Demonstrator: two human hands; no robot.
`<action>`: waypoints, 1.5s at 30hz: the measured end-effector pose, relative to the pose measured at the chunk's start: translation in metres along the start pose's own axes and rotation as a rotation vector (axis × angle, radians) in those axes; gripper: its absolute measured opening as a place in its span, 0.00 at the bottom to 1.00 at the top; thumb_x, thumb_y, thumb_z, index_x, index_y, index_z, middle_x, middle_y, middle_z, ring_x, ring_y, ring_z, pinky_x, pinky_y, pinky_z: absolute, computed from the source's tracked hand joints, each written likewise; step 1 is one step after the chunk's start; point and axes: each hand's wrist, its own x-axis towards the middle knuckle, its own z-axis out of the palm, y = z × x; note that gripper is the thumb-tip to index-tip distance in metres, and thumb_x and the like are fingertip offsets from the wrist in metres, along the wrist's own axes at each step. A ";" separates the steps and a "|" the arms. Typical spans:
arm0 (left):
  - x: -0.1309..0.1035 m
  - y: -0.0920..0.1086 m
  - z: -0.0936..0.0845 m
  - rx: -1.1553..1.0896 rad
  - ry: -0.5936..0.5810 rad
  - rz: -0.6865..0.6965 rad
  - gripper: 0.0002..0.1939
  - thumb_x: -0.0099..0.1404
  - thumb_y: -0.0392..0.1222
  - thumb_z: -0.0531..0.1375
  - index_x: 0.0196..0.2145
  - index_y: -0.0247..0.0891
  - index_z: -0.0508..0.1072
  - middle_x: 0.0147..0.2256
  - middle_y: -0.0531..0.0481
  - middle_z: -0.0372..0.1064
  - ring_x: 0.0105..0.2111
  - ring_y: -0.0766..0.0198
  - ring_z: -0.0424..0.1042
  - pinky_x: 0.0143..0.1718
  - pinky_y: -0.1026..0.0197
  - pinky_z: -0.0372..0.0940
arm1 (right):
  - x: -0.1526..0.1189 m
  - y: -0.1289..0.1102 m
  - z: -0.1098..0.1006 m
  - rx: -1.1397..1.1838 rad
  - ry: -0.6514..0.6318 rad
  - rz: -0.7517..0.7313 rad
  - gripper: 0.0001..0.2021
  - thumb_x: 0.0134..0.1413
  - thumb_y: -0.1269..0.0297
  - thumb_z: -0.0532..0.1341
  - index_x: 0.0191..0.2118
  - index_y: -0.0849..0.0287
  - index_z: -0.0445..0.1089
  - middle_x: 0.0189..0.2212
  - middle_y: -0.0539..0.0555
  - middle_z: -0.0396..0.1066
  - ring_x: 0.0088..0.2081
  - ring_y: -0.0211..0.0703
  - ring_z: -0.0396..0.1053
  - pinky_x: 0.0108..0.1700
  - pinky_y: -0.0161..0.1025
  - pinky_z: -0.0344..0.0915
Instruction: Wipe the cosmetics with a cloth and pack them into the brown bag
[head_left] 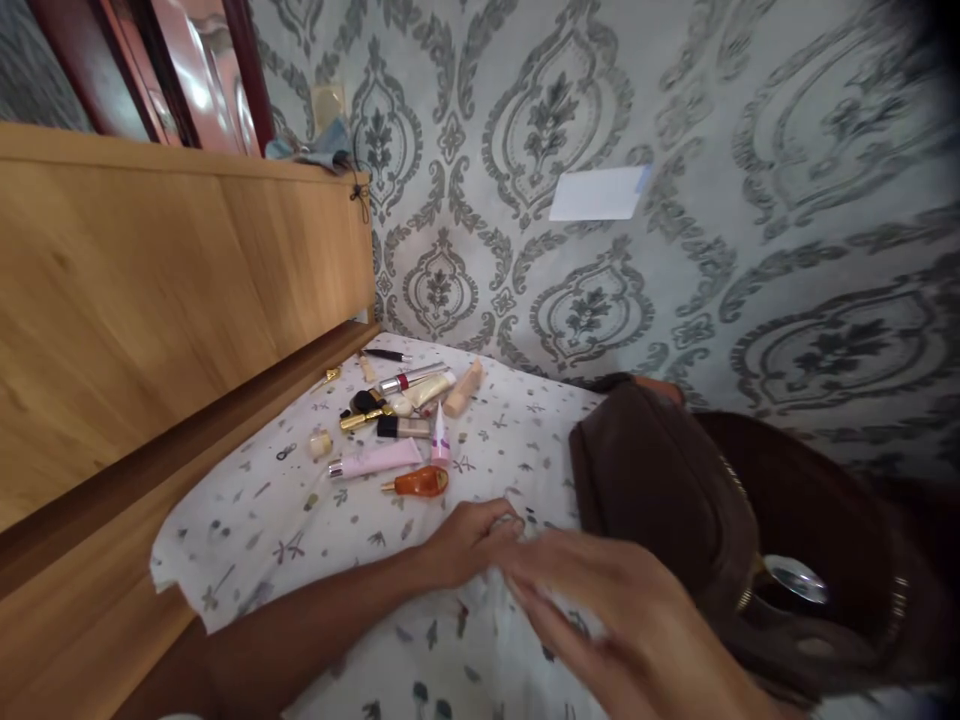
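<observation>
Bare printed cloth (pixel 517 440) leaves a passage mid-frame, between the clustered cosmetics (pixel 405 428) and the brown bag (pixel 652 480); wooden panel (pixel 187 280) bars the left, wall (pixel 510 280) the top.

The left hand's grip (pixel 469 545) and the blurred right hand's grip (pixel 611 585) meet over patterned cloth (pixel 255 535); whether they hold anything is unclear. From there, an amber bottle (pixel 420 483) and pink tube (pixel 381 459) lie at ten o'clock, a black pen-like stick (pixel 385 354) at eleven, a white plate (pixel 598 194) on the wall (pixel 690 330) at one, and an open brown bag (pixel 652 480) at three.
</observation>
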 end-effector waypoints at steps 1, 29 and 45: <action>0.000 -0.001 0.001 -0.011 0.000 0.014 0.14 0.67 0.48 0.52 0.30 0.36 0.68 0.29 0.52 0.66 0.32 0.62 0.67 0.35 0.61 0.63 | 0.021 0.002 0.001 -0.013 -0.033 0.067 0.10 0.62 0.68 0.57 0.44 0.51 0.75 0.37 0.54 0.77 0.37 0.45 0.75 0.38 0.39 0.71; 0.004 -0.006 0.003 0.067 -0.066 0.020 0.13 0.66 0.40 0.52 0.37 0.32 0.75 0.35 0.44 0.76 0.36 0.55 0.74 0.41 0.56 0.67 | 0.124 0.093 0.074 -0.332 -0.319 0.684 0.14 0.58 0.66 0.56 0.51 0.55 0.65 0.38 0.54 0.74 0.40 0.46 0.70 0.37 0.36 0.56; 0.005 -0.010 0.003 0.093 -0.057 0.035 0.13 0.67 0.43 0.53 0.36 0.33 0.75 0.34 0.44 0.76 0.35 0.55 0.74 0.40 0.57 0.66 | 0.125 0.088 0.073 -0.444 -0.283 0.702 0.15 0.60 0.62 0.54 0.51 0.55 0.66 0.43 0.59 0.75 0.44 0.52 0.72 0.39 0.41 0.60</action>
